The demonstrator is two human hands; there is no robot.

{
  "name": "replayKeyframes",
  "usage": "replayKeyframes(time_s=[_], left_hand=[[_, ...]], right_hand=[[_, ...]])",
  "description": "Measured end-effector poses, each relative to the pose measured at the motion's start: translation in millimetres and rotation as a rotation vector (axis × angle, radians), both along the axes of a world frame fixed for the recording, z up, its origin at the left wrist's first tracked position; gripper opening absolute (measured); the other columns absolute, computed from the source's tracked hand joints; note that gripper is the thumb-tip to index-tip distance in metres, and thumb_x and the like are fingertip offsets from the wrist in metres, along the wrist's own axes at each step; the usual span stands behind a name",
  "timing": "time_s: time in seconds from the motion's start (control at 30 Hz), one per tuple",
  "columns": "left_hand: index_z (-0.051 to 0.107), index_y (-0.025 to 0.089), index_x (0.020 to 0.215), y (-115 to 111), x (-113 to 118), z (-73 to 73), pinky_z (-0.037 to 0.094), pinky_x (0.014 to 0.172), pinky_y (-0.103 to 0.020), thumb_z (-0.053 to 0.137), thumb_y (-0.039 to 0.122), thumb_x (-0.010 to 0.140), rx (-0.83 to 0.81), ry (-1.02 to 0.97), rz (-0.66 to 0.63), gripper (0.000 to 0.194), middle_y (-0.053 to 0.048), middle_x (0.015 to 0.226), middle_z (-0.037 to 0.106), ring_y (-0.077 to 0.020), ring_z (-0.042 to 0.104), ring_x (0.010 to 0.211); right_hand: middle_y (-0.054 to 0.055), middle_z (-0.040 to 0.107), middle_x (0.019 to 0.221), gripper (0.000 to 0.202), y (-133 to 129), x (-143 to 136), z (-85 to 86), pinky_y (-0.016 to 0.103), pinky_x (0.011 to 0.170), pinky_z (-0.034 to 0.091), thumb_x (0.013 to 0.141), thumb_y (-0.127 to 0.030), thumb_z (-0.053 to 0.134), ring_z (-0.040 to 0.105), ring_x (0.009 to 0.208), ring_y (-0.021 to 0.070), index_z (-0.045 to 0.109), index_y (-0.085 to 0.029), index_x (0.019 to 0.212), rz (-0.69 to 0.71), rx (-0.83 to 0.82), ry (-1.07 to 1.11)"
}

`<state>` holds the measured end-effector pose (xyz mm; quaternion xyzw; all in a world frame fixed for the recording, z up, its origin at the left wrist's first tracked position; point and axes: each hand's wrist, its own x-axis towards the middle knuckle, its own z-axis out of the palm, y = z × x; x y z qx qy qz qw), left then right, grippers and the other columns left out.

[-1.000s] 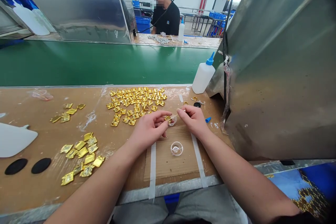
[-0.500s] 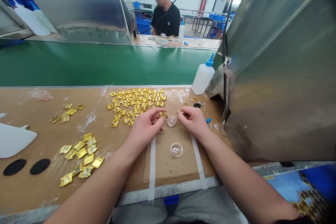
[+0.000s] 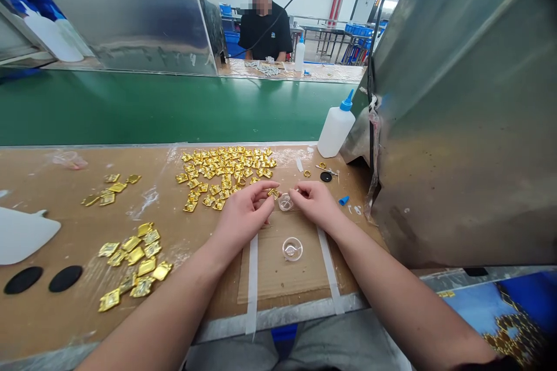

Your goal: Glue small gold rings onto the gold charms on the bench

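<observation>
My left hand has a small gold piece at its fingertips, just left of a small clear cup. Beside that cup on the right, my right hand is closed in a pinch on a thin stick, whose end is over the cup. A second clear cup stands on the taped cardboard nearer to me. Many gold pieces lie spread behind and left of my left hand.
A white bottle with a blue tip stands at the back right, near a metal panel. More gold pieces and black ovals lie left. A person sits across the green belt.
My right hand has moved slightly left, toward the small cup, and a blue cap beside it shows more fully. The person across has turned the head forward.
</observation>
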<state>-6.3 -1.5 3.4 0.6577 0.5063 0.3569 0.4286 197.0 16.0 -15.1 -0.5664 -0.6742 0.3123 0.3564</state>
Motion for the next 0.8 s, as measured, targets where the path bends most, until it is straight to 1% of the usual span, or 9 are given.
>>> replayKeyframes(time_s=[0.13,0.2,0.27,0.37,0.5,0.63,0.8], left_hand=[[0.072,0.025,0.126,-1.3,0.8,2.8,0.056,0.057,-0.027,0.061,0.028,0.090,-0.005,-0.009,0.015,0.037,0.000,0.081,0.071,-0.0130,0.062,0.055],[0.073,0.025,0.125,-2.0,1.1,4.8,0.056,0.057,-0.027,0.062,0.028,0.090,-0.014,-0.015,0.017,0.037,0.000,0.084,0.072,-0.0126,0.062,0.055],[0.073,0.025,0.125,-2.8,1.2,6.5,0.057,0.057,-0.027,0.062,0.028,0.090,-0.025,-0.019,0.013,0.037,0.000,0.084,0.071,-0.0128,0.063,0.056],[0.073,0.025,0.126,-3.7,1.2,8.2,0.056,0.056,-0.027,0.061,0.029,0.090,-0.031,-0.013,-0.001,0.038,0.001,0.079,0.069,-0.0133,0.064,0.055],[0.072,0.024,0.125,-3.7,1.8,8.8,0.054,0.055,-0.027,0.061,0.029,0.090,-0.030,-0.007,-0.015,0.038,0.002,0.078,0.069,-0.0135,0.064,0.054],[0.072,0.023,0.124,-4.2,2.0,9.0,0.053,0.055,-0.027,0.060,0.030,0.091,-0.018,0.002,-0.028,0.037,0.003,0.071,0.064,-0.0145,0.063,0.052],[0.072,0.022,0.124,-5.2,2.5,11.0,0.053,0.055,-0.028,0.060,0.029,0.089,-0.029,-0.007,-0.025,0.037,0.002,0.073,0.066,-0.0141,0.063,0.052]], right_hand=[[-0.006,0.027,0.056,0.041,2.4,3.6,3.3,0.028,0.055,0.021,0.084,-0.038,0.058,0.027,0.056,0.0102,0.033,-0.023,0.056,-0.109,0.030,0.241],[-0.006,0.030,0.055,0.042,1.2,4.6,6.5,0.028,0.055,0.022,0.086,-0.042,0.060,0.028,0.055,0.0101,0.037,-0.022,0.057,-0.110,0.046,0.347],[-0.005,0.035,0.055,0.043,-1.3,4.0,9.4,0.028,0.055,0.024,0.089,-0.045,0.061,0.030,0.055,0.0105,0.041,-0.022,0.058,-0.073,0.074,0.391],[-0.004,0.039,0.057,0.044,-5.7,0.7,12.8,0.028,0.056,0.026,0.091,-0.048,0.062,0.033,0.057,0.0113,0.047,-0.021,0.060,-0.023,0.131,0.354],[-0.004,0.037,0.059,0.044,-9.2,-2.5,14.8,0.028,0.056,0.027,0.093,-0.048,0.061,0.033,0.057,0.0114,0.048,-0.021,0.061,0.014,0.175,0.293],[-0.005,0.037,0.058,0.043,-9.6,-2.8,15.0,0.028,0.056,0.026,0.093,-0.048,0.061,0.032,0.057,0.0111,0.048,-0.020,0.062,0.026,0.187,0.284],[-0.005,0.037,0.057,0.044,-10.0,-3.5,15.7,0.028,0.055,0.025,0.094,-0.049,0.061,0.032,0.056,0.0110,0.050,-0.020,0.062,0.032,0.183,0.273]])
